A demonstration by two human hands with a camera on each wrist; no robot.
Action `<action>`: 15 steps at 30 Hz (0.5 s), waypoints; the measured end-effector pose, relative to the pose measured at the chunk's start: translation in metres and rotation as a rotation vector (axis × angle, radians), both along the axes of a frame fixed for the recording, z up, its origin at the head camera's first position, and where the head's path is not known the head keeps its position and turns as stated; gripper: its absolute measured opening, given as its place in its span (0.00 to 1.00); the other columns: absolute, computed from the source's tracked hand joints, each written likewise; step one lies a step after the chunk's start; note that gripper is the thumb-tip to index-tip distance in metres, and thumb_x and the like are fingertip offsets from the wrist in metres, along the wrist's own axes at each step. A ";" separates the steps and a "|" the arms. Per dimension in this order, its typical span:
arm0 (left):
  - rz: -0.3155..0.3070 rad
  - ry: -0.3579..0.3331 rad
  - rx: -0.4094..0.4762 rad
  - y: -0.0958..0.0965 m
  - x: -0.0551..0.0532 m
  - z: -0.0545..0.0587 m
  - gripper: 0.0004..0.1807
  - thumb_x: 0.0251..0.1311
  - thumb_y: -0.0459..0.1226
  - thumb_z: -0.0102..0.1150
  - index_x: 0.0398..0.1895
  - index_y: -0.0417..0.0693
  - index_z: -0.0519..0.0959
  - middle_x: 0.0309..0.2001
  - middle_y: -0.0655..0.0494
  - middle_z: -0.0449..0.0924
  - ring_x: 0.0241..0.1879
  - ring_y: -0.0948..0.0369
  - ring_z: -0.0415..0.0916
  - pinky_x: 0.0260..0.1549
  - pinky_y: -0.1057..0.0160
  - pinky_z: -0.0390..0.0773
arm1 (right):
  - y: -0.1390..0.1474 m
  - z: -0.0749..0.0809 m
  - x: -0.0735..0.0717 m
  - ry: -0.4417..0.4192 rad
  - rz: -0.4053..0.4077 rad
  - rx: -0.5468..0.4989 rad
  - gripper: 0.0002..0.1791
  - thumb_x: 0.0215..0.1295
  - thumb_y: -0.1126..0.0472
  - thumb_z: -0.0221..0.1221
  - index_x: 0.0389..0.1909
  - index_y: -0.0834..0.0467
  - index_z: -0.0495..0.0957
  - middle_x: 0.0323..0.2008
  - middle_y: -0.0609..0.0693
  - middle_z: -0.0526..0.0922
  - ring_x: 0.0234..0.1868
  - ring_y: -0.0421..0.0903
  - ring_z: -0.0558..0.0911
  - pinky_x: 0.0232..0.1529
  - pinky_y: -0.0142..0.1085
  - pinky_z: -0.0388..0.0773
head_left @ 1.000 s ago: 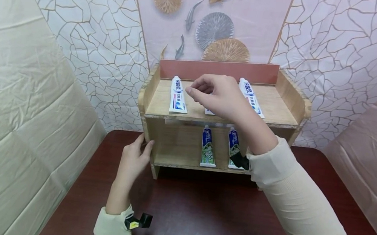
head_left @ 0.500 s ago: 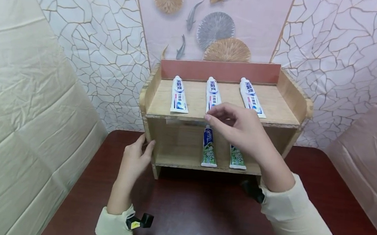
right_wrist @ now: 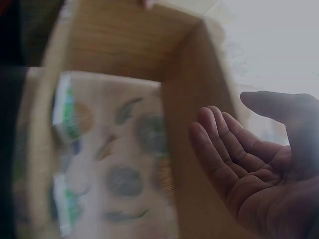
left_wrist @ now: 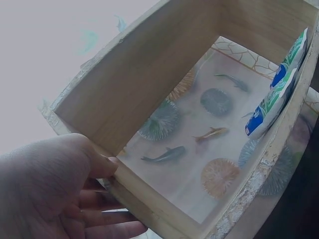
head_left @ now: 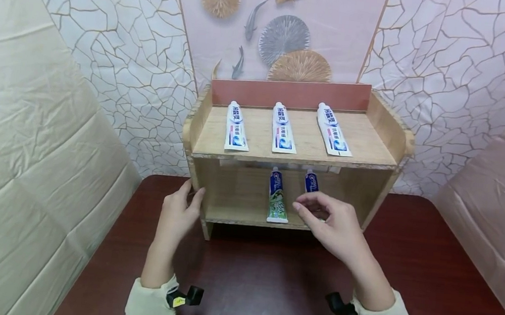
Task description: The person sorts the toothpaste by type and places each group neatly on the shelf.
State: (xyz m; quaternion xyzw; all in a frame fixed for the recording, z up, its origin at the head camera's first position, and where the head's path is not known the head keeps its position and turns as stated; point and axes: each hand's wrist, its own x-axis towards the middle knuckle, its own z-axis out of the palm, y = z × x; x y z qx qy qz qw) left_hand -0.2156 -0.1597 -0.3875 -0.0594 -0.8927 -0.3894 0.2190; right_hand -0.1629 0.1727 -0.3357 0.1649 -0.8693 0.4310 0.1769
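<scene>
A two-tier wooden shelf (head_left: 243, 156) stands on the table. My left hand (head_left: 179, 209) grips its left side panel, thumb on the inner face and fingers outside, as the left wrist view shows. In front of the lower tier hovers my right hand (head_left: 337, 226), fingers loosely bent, thumb apart, nothing held. It partly hides a blue-and-green toothpaste tube (head_left: 311, 181); a matching toothpaste tube (head_left: 278, 198) lies to its left. On the upper tier lie a left white toothpaste tube (head_left: 237, 128), a middle white toothpaste tube (head_left: 284, 130) and a slanted right white toothpaste tube (head_left: 334, 132).
The dark red-brown table (head_left: 258, 290) extends in front of the shelf. A reddish back strip (head_left: 290, 94) borders the upper tier. Behind hangs a patterned cloth (head_left: 120, 58), with pale quilted cloth (head_left: 51, 158) at the left side. The lower tier has an open back.
My right hand has come down from above the upper tier to the front of the lower tier, uncovering the middle white tube. The left hand keeps its hold on the side panel.
</scene>
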 end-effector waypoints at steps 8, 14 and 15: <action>0.000 0.003 0.001 -0.003 0.002 -0.001 0.21 0.72 0.46 0.56 0.61 0.43 0.77 0.48 0.43 0.86 0.51 0.45 0.82 0.50 0.45 0.78 | 0.009 -0.039 0.000 -0.039 -0.041 0.016 0.06 0.67 0.53 0.66 0.39 0.49 0.85 0.33 0.40 0.87 0.31 0.38 0.84 0.33 0.35 0.82; 0.000 -0.021 -0.008 -0.005 0.006 -0.007 0.23 0.74 0.46 0.53 0.65 0.42 0.74 0.52 0.41 0.84 0.54 0.44 0.80 0.52 0.44 0.77 | 0.012 -0.057 -0.001 -0.048 -0.022 0.016 0.05 0.67 0.56 0.67 0.39 0.52 0.86 0.32 0.42 0.87 0.30 0.39 0.84 0.32 0.33 0.81; -0.001 -0.022 -0.009 -0.004 0.006 -0.008 0.24 0.74 0.46 0.53 0.66 0.42 0.74 0.53 0.41 0.84 0.55 0.45 0.80 0.52 0.44 0.77 | 0.013 -0.058 -0.002 -0.047 -0.023 0.016 0.05 0.66 0.57 0.67 0.39 0.52 0.86 0.32 0.42 0.87 0.29 0.39 0.84 0.32 0.32 0.81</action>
